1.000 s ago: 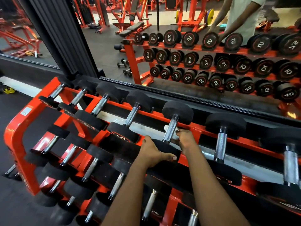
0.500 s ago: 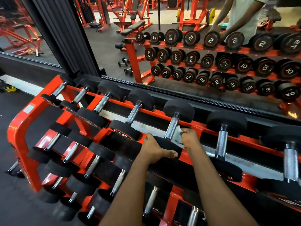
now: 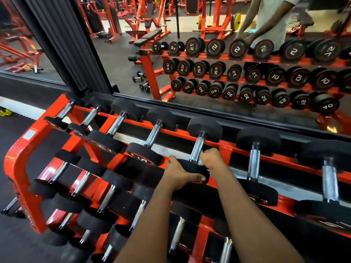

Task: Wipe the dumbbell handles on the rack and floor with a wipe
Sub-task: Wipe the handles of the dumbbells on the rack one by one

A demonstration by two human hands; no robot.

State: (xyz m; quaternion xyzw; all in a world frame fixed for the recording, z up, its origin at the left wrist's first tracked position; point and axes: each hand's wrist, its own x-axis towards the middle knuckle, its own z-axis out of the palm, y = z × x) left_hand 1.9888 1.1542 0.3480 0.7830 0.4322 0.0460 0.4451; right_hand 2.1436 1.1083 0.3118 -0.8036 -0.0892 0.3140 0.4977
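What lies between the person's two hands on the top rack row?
Head view: the near black rubber dumbbell head and the lower end of its knurled chrome handle.

I count one orange rack (image 3: 17, 162) with three tiers. The top tier carries seven dumbbells (image 3: 125, 109), with seven steel handles (image 3: 254, 164) showing. The middle tier shows six handles (the rightmost is cut by the frame's edge), and the lowest shows three that I can be sure of. My hands make two, left hand (image 3: 180, 175) and right hand (image 3: 212, 158), both on one dumbbell. Two mirror panels (image 3: 117, 59) stand behind.
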